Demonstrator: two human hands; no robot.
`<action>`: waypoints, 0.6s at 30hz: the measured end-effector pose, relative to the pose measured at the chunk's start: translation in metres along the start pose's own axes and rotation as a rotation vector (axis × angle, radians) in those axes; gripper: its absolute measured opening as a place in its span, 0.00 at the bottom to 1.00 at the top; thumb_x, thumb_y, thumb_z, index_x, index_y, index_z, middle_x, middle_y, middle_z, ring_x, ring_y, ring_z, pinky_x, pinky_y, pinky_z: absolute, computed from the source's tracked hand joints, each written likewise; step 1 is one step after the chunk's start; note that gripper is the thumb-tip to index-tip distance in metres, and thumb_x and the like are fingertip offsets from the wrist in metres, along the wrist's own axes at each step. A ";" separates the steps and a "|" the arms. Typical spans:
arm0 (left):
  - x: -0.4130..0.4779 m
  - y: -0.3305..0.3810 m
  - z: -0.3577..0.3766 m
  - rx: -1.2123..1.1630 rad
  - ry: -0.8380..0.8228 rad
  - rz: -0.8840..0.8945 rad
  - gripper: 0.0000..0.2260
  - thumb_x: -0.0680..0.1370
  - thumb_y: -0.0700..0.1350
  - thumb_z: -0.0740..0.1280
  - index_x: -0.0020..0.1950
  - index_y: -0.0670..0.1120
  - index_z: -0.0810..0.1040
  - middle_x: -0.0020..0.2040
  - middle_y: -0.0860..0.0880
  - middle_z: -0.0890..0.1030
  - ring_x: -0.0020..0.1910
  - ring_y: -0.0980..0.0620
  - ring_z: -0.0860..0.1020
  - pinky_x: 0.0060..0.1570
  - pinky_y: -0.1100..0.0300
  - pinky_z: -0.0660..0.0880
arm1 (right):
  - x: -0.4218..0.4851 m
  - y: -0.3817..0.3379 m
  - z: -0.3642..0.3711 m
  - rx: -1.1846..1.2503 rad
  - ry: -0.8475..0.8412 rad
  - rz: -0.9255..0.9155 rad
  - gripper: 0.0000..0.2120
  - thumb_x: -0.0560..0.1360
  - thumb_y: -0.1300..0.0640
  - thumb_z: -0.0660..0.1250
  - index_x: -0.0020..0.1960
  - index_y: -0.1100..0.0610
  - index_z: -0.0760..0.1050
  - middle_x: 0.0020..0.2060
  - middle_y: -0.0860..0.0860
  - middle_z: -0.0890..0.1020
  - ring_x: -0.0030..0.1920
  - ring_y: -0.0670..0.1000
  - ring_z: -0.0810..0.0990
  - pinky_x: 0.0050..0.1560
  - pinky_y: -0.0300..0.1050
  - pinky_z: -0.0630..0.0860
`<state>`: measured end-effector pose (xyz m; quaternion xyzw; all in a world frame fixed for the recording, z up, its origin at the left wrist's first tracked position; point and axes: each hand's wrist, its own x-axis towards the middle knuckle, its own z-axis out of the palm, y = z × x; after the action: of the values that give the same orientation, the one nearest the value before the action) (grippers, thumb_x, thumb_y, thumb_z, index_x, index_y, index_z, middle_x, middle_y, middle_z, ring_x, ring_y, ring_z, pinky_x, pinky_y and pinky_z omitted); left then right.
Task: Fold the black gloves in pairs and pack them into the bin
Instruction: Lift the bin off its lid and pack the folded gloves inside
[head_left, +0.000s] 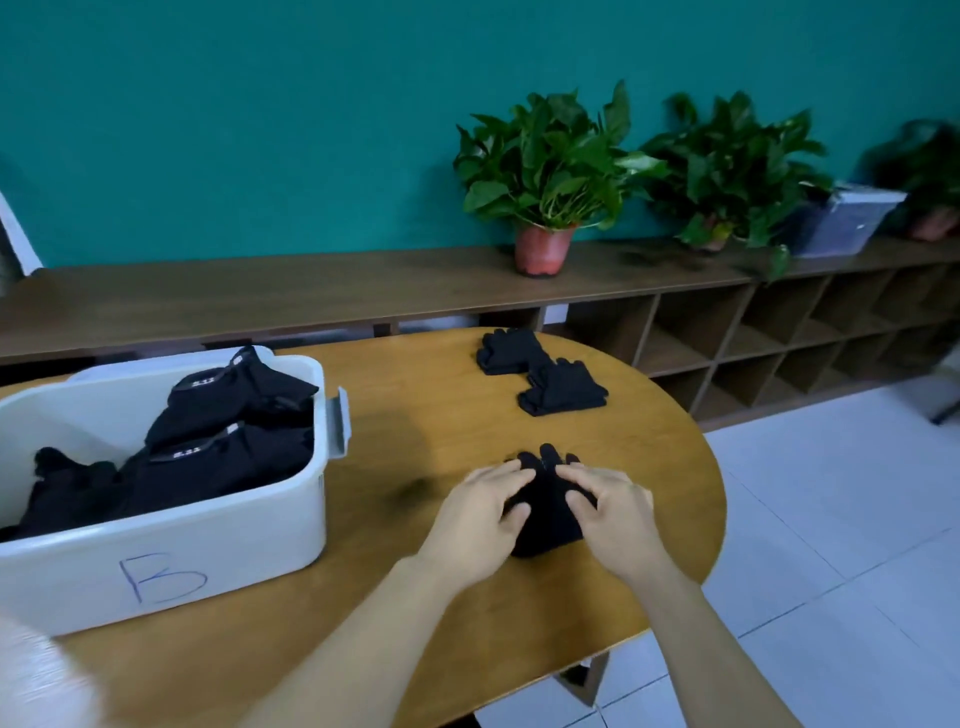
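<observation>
A pair of black gloves (546, 506) lies on the wooden table (426, 415) in front of me, fingertips pointing away. My left hand (480, 514) grips its left edge with curled fingers and thumb. My right hand (610, 514) grips its right edge the same way. Two more folded black glove pairs lie further back: one pair (509, 351) at the far edge, another pair (563, 389) just in front of it. The white bin (171, 540), marked with a blue "B", stands at the left and holds several black gloves (223, 431).
The table's rounded edge runs close on the right, with white tiled floor (831, 545) beyond. A low wooden shelf (311, 291) lines the teal wall behind, carrying potted plants (545, 176) and a clear box (841, 218).
</observation>
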<state>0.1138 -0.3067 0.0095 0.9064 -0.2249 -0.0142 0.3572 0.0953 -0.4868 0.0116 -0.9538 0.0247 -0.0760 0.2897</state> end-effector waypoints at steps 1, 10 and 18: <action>0.003 0.000 0.009 0.019 -0.016 -0.004 0.22 0.83 0.45 0.62 0.78 0.50 0.65 0.78 0.52 0.63 0.78 0.54 0.57 0.74 0.63 0.52 | 0.001 0.006 0.002 -0.030 -0.039 0.029 0.18 0.82 0.58 0.61 0.71 0.47 0.72 0.72 0.46 0.72 0.74 0.48 0.64 0.75 0.53 0.56; 0.007 -0.020 0.036 0.220 -0.164 -0.019 0.23 0.86 0.45 0.53 0.81 0.49 0.55 0.81 0.55 0.48 0.79 0.58 0.42 0.78 0.56 0.47 | -0.005 0.006 0.033 -0.162 -0.168 0.112 0.22 0.85 0.55 0.50 0.79 0.49 0.58 0.79 0.50 0.58 0.77 0.52 0.55 0.73 0.46 0.62; -0.041 -0.047 0.012 0.225 -0.128 -0.047 0.23 0.85 0.45 0.54 0.81 0.51 0.56 0.80 0.60 0.48 0.78 0.62 0.42 0.78 0.56 0.50 | -0.034 -0.036 0.056 -0.203 -0.177 0.057 0.22 0.85 0.53 0.49 0.79 0.48 0.56 0.79 0.50 0.57 0.77 0.51 0.55 0.72 0.44 0.60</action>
<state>0.0934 -0.2668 -0.0360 0.9431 -0.2261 -0.0549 0.2377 0.0709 -0.4230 -0.0181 -0.9801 0.0337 0.0195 0.1946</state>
